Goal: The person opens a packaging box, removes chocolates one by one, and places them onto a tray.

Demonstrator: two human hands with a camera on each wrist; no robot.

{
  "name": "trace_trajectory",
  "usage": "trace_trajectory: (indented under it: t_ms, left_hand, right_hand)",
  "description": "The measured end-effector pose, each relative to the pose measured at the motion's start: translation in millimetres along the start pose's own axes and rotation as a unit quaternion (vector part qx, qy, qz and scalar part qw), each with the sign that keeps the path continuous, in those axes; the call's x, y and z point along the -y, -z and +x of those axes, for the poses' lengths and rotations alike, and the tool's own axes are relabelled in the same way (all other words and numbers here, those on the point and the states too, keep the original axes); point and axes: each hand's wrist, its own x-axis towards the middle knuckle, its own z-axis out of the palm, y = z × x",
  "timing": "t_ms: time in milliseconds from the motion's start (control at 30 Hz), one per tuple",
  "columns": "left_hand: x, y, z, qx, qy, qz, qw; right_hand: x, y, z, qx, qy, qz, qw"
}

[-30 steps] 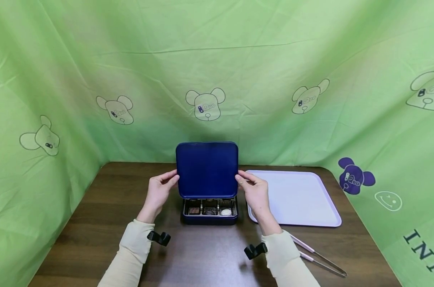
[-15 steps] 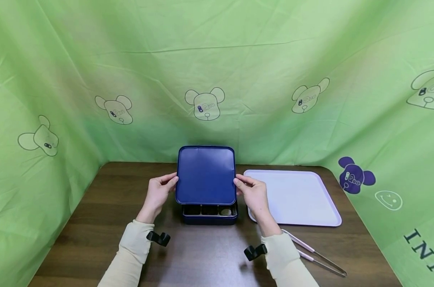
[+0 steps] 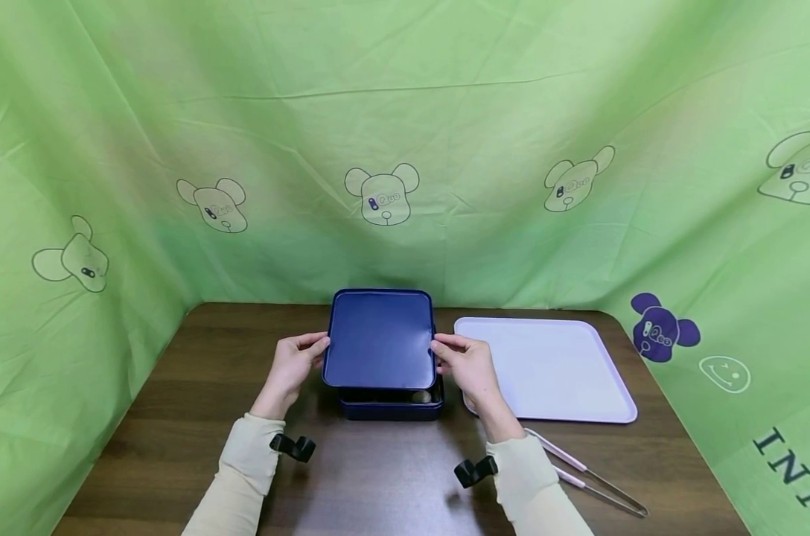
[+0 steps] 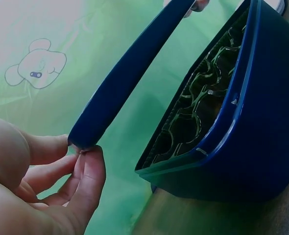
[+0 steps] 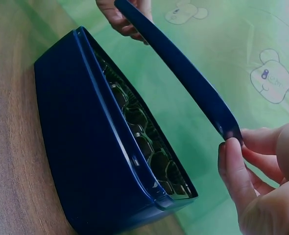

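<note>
Lid (image 3: 380,339): smooth navy rounded rectangle, tilted above our matching compartmented box (image 3: 391,404); our left hand (image 3: 292,365) and right hand (image 3: 467,362) pinch its side edges.

A green bear-print cloth (image 3: 405,112) hangs as backdrop behind a dark wooden table (image 3: 177,417).

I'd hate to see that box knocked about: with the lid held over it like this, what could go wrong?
1. Both hands, left hand and right hand, pinch the lid only by fingertips at its side edges; it might slip.
2. The lid hangs tilted above the box; set down askew, it may catch the rim instead of seating.
3. The tongs lie beside the right sleeve and could get nudged.
</note>
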Motion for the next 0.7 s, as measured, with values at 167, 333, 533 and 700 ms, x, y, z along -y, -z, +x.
trace_trajectory:
  t_ms: [167, 333, 533, 700]
  left_hand:
    - [0.6, 2.9, 0.6, 0.004, 0.013, 0.002, 0.9999]
    - [-1.5, 11.5, 0.3, -0.007, 0.014, 0.006, 0.9999]
    - [-4.8, 28.4, 1.2, -0.031, 0.013, -0.001, 0.9994]
    - [-10.0, 45.3, 1.7, -0.046, 0.005, 0.012, 0.9989]
  right_hand:
    - [-1.6, -2.5, 0.3, -0.005, 0.001, -0.01, 1.0]
    - [0.9, -12.7, -0.3, -0.005, 0.008, -0.016, 1.0]
    - [5.2, -33.7, 1.8, 0.012, 0.024, -0.022, 0.999]
    - [8.1, -51.5, 4.1, 0.03, 0.024, -0.033, 0.999]
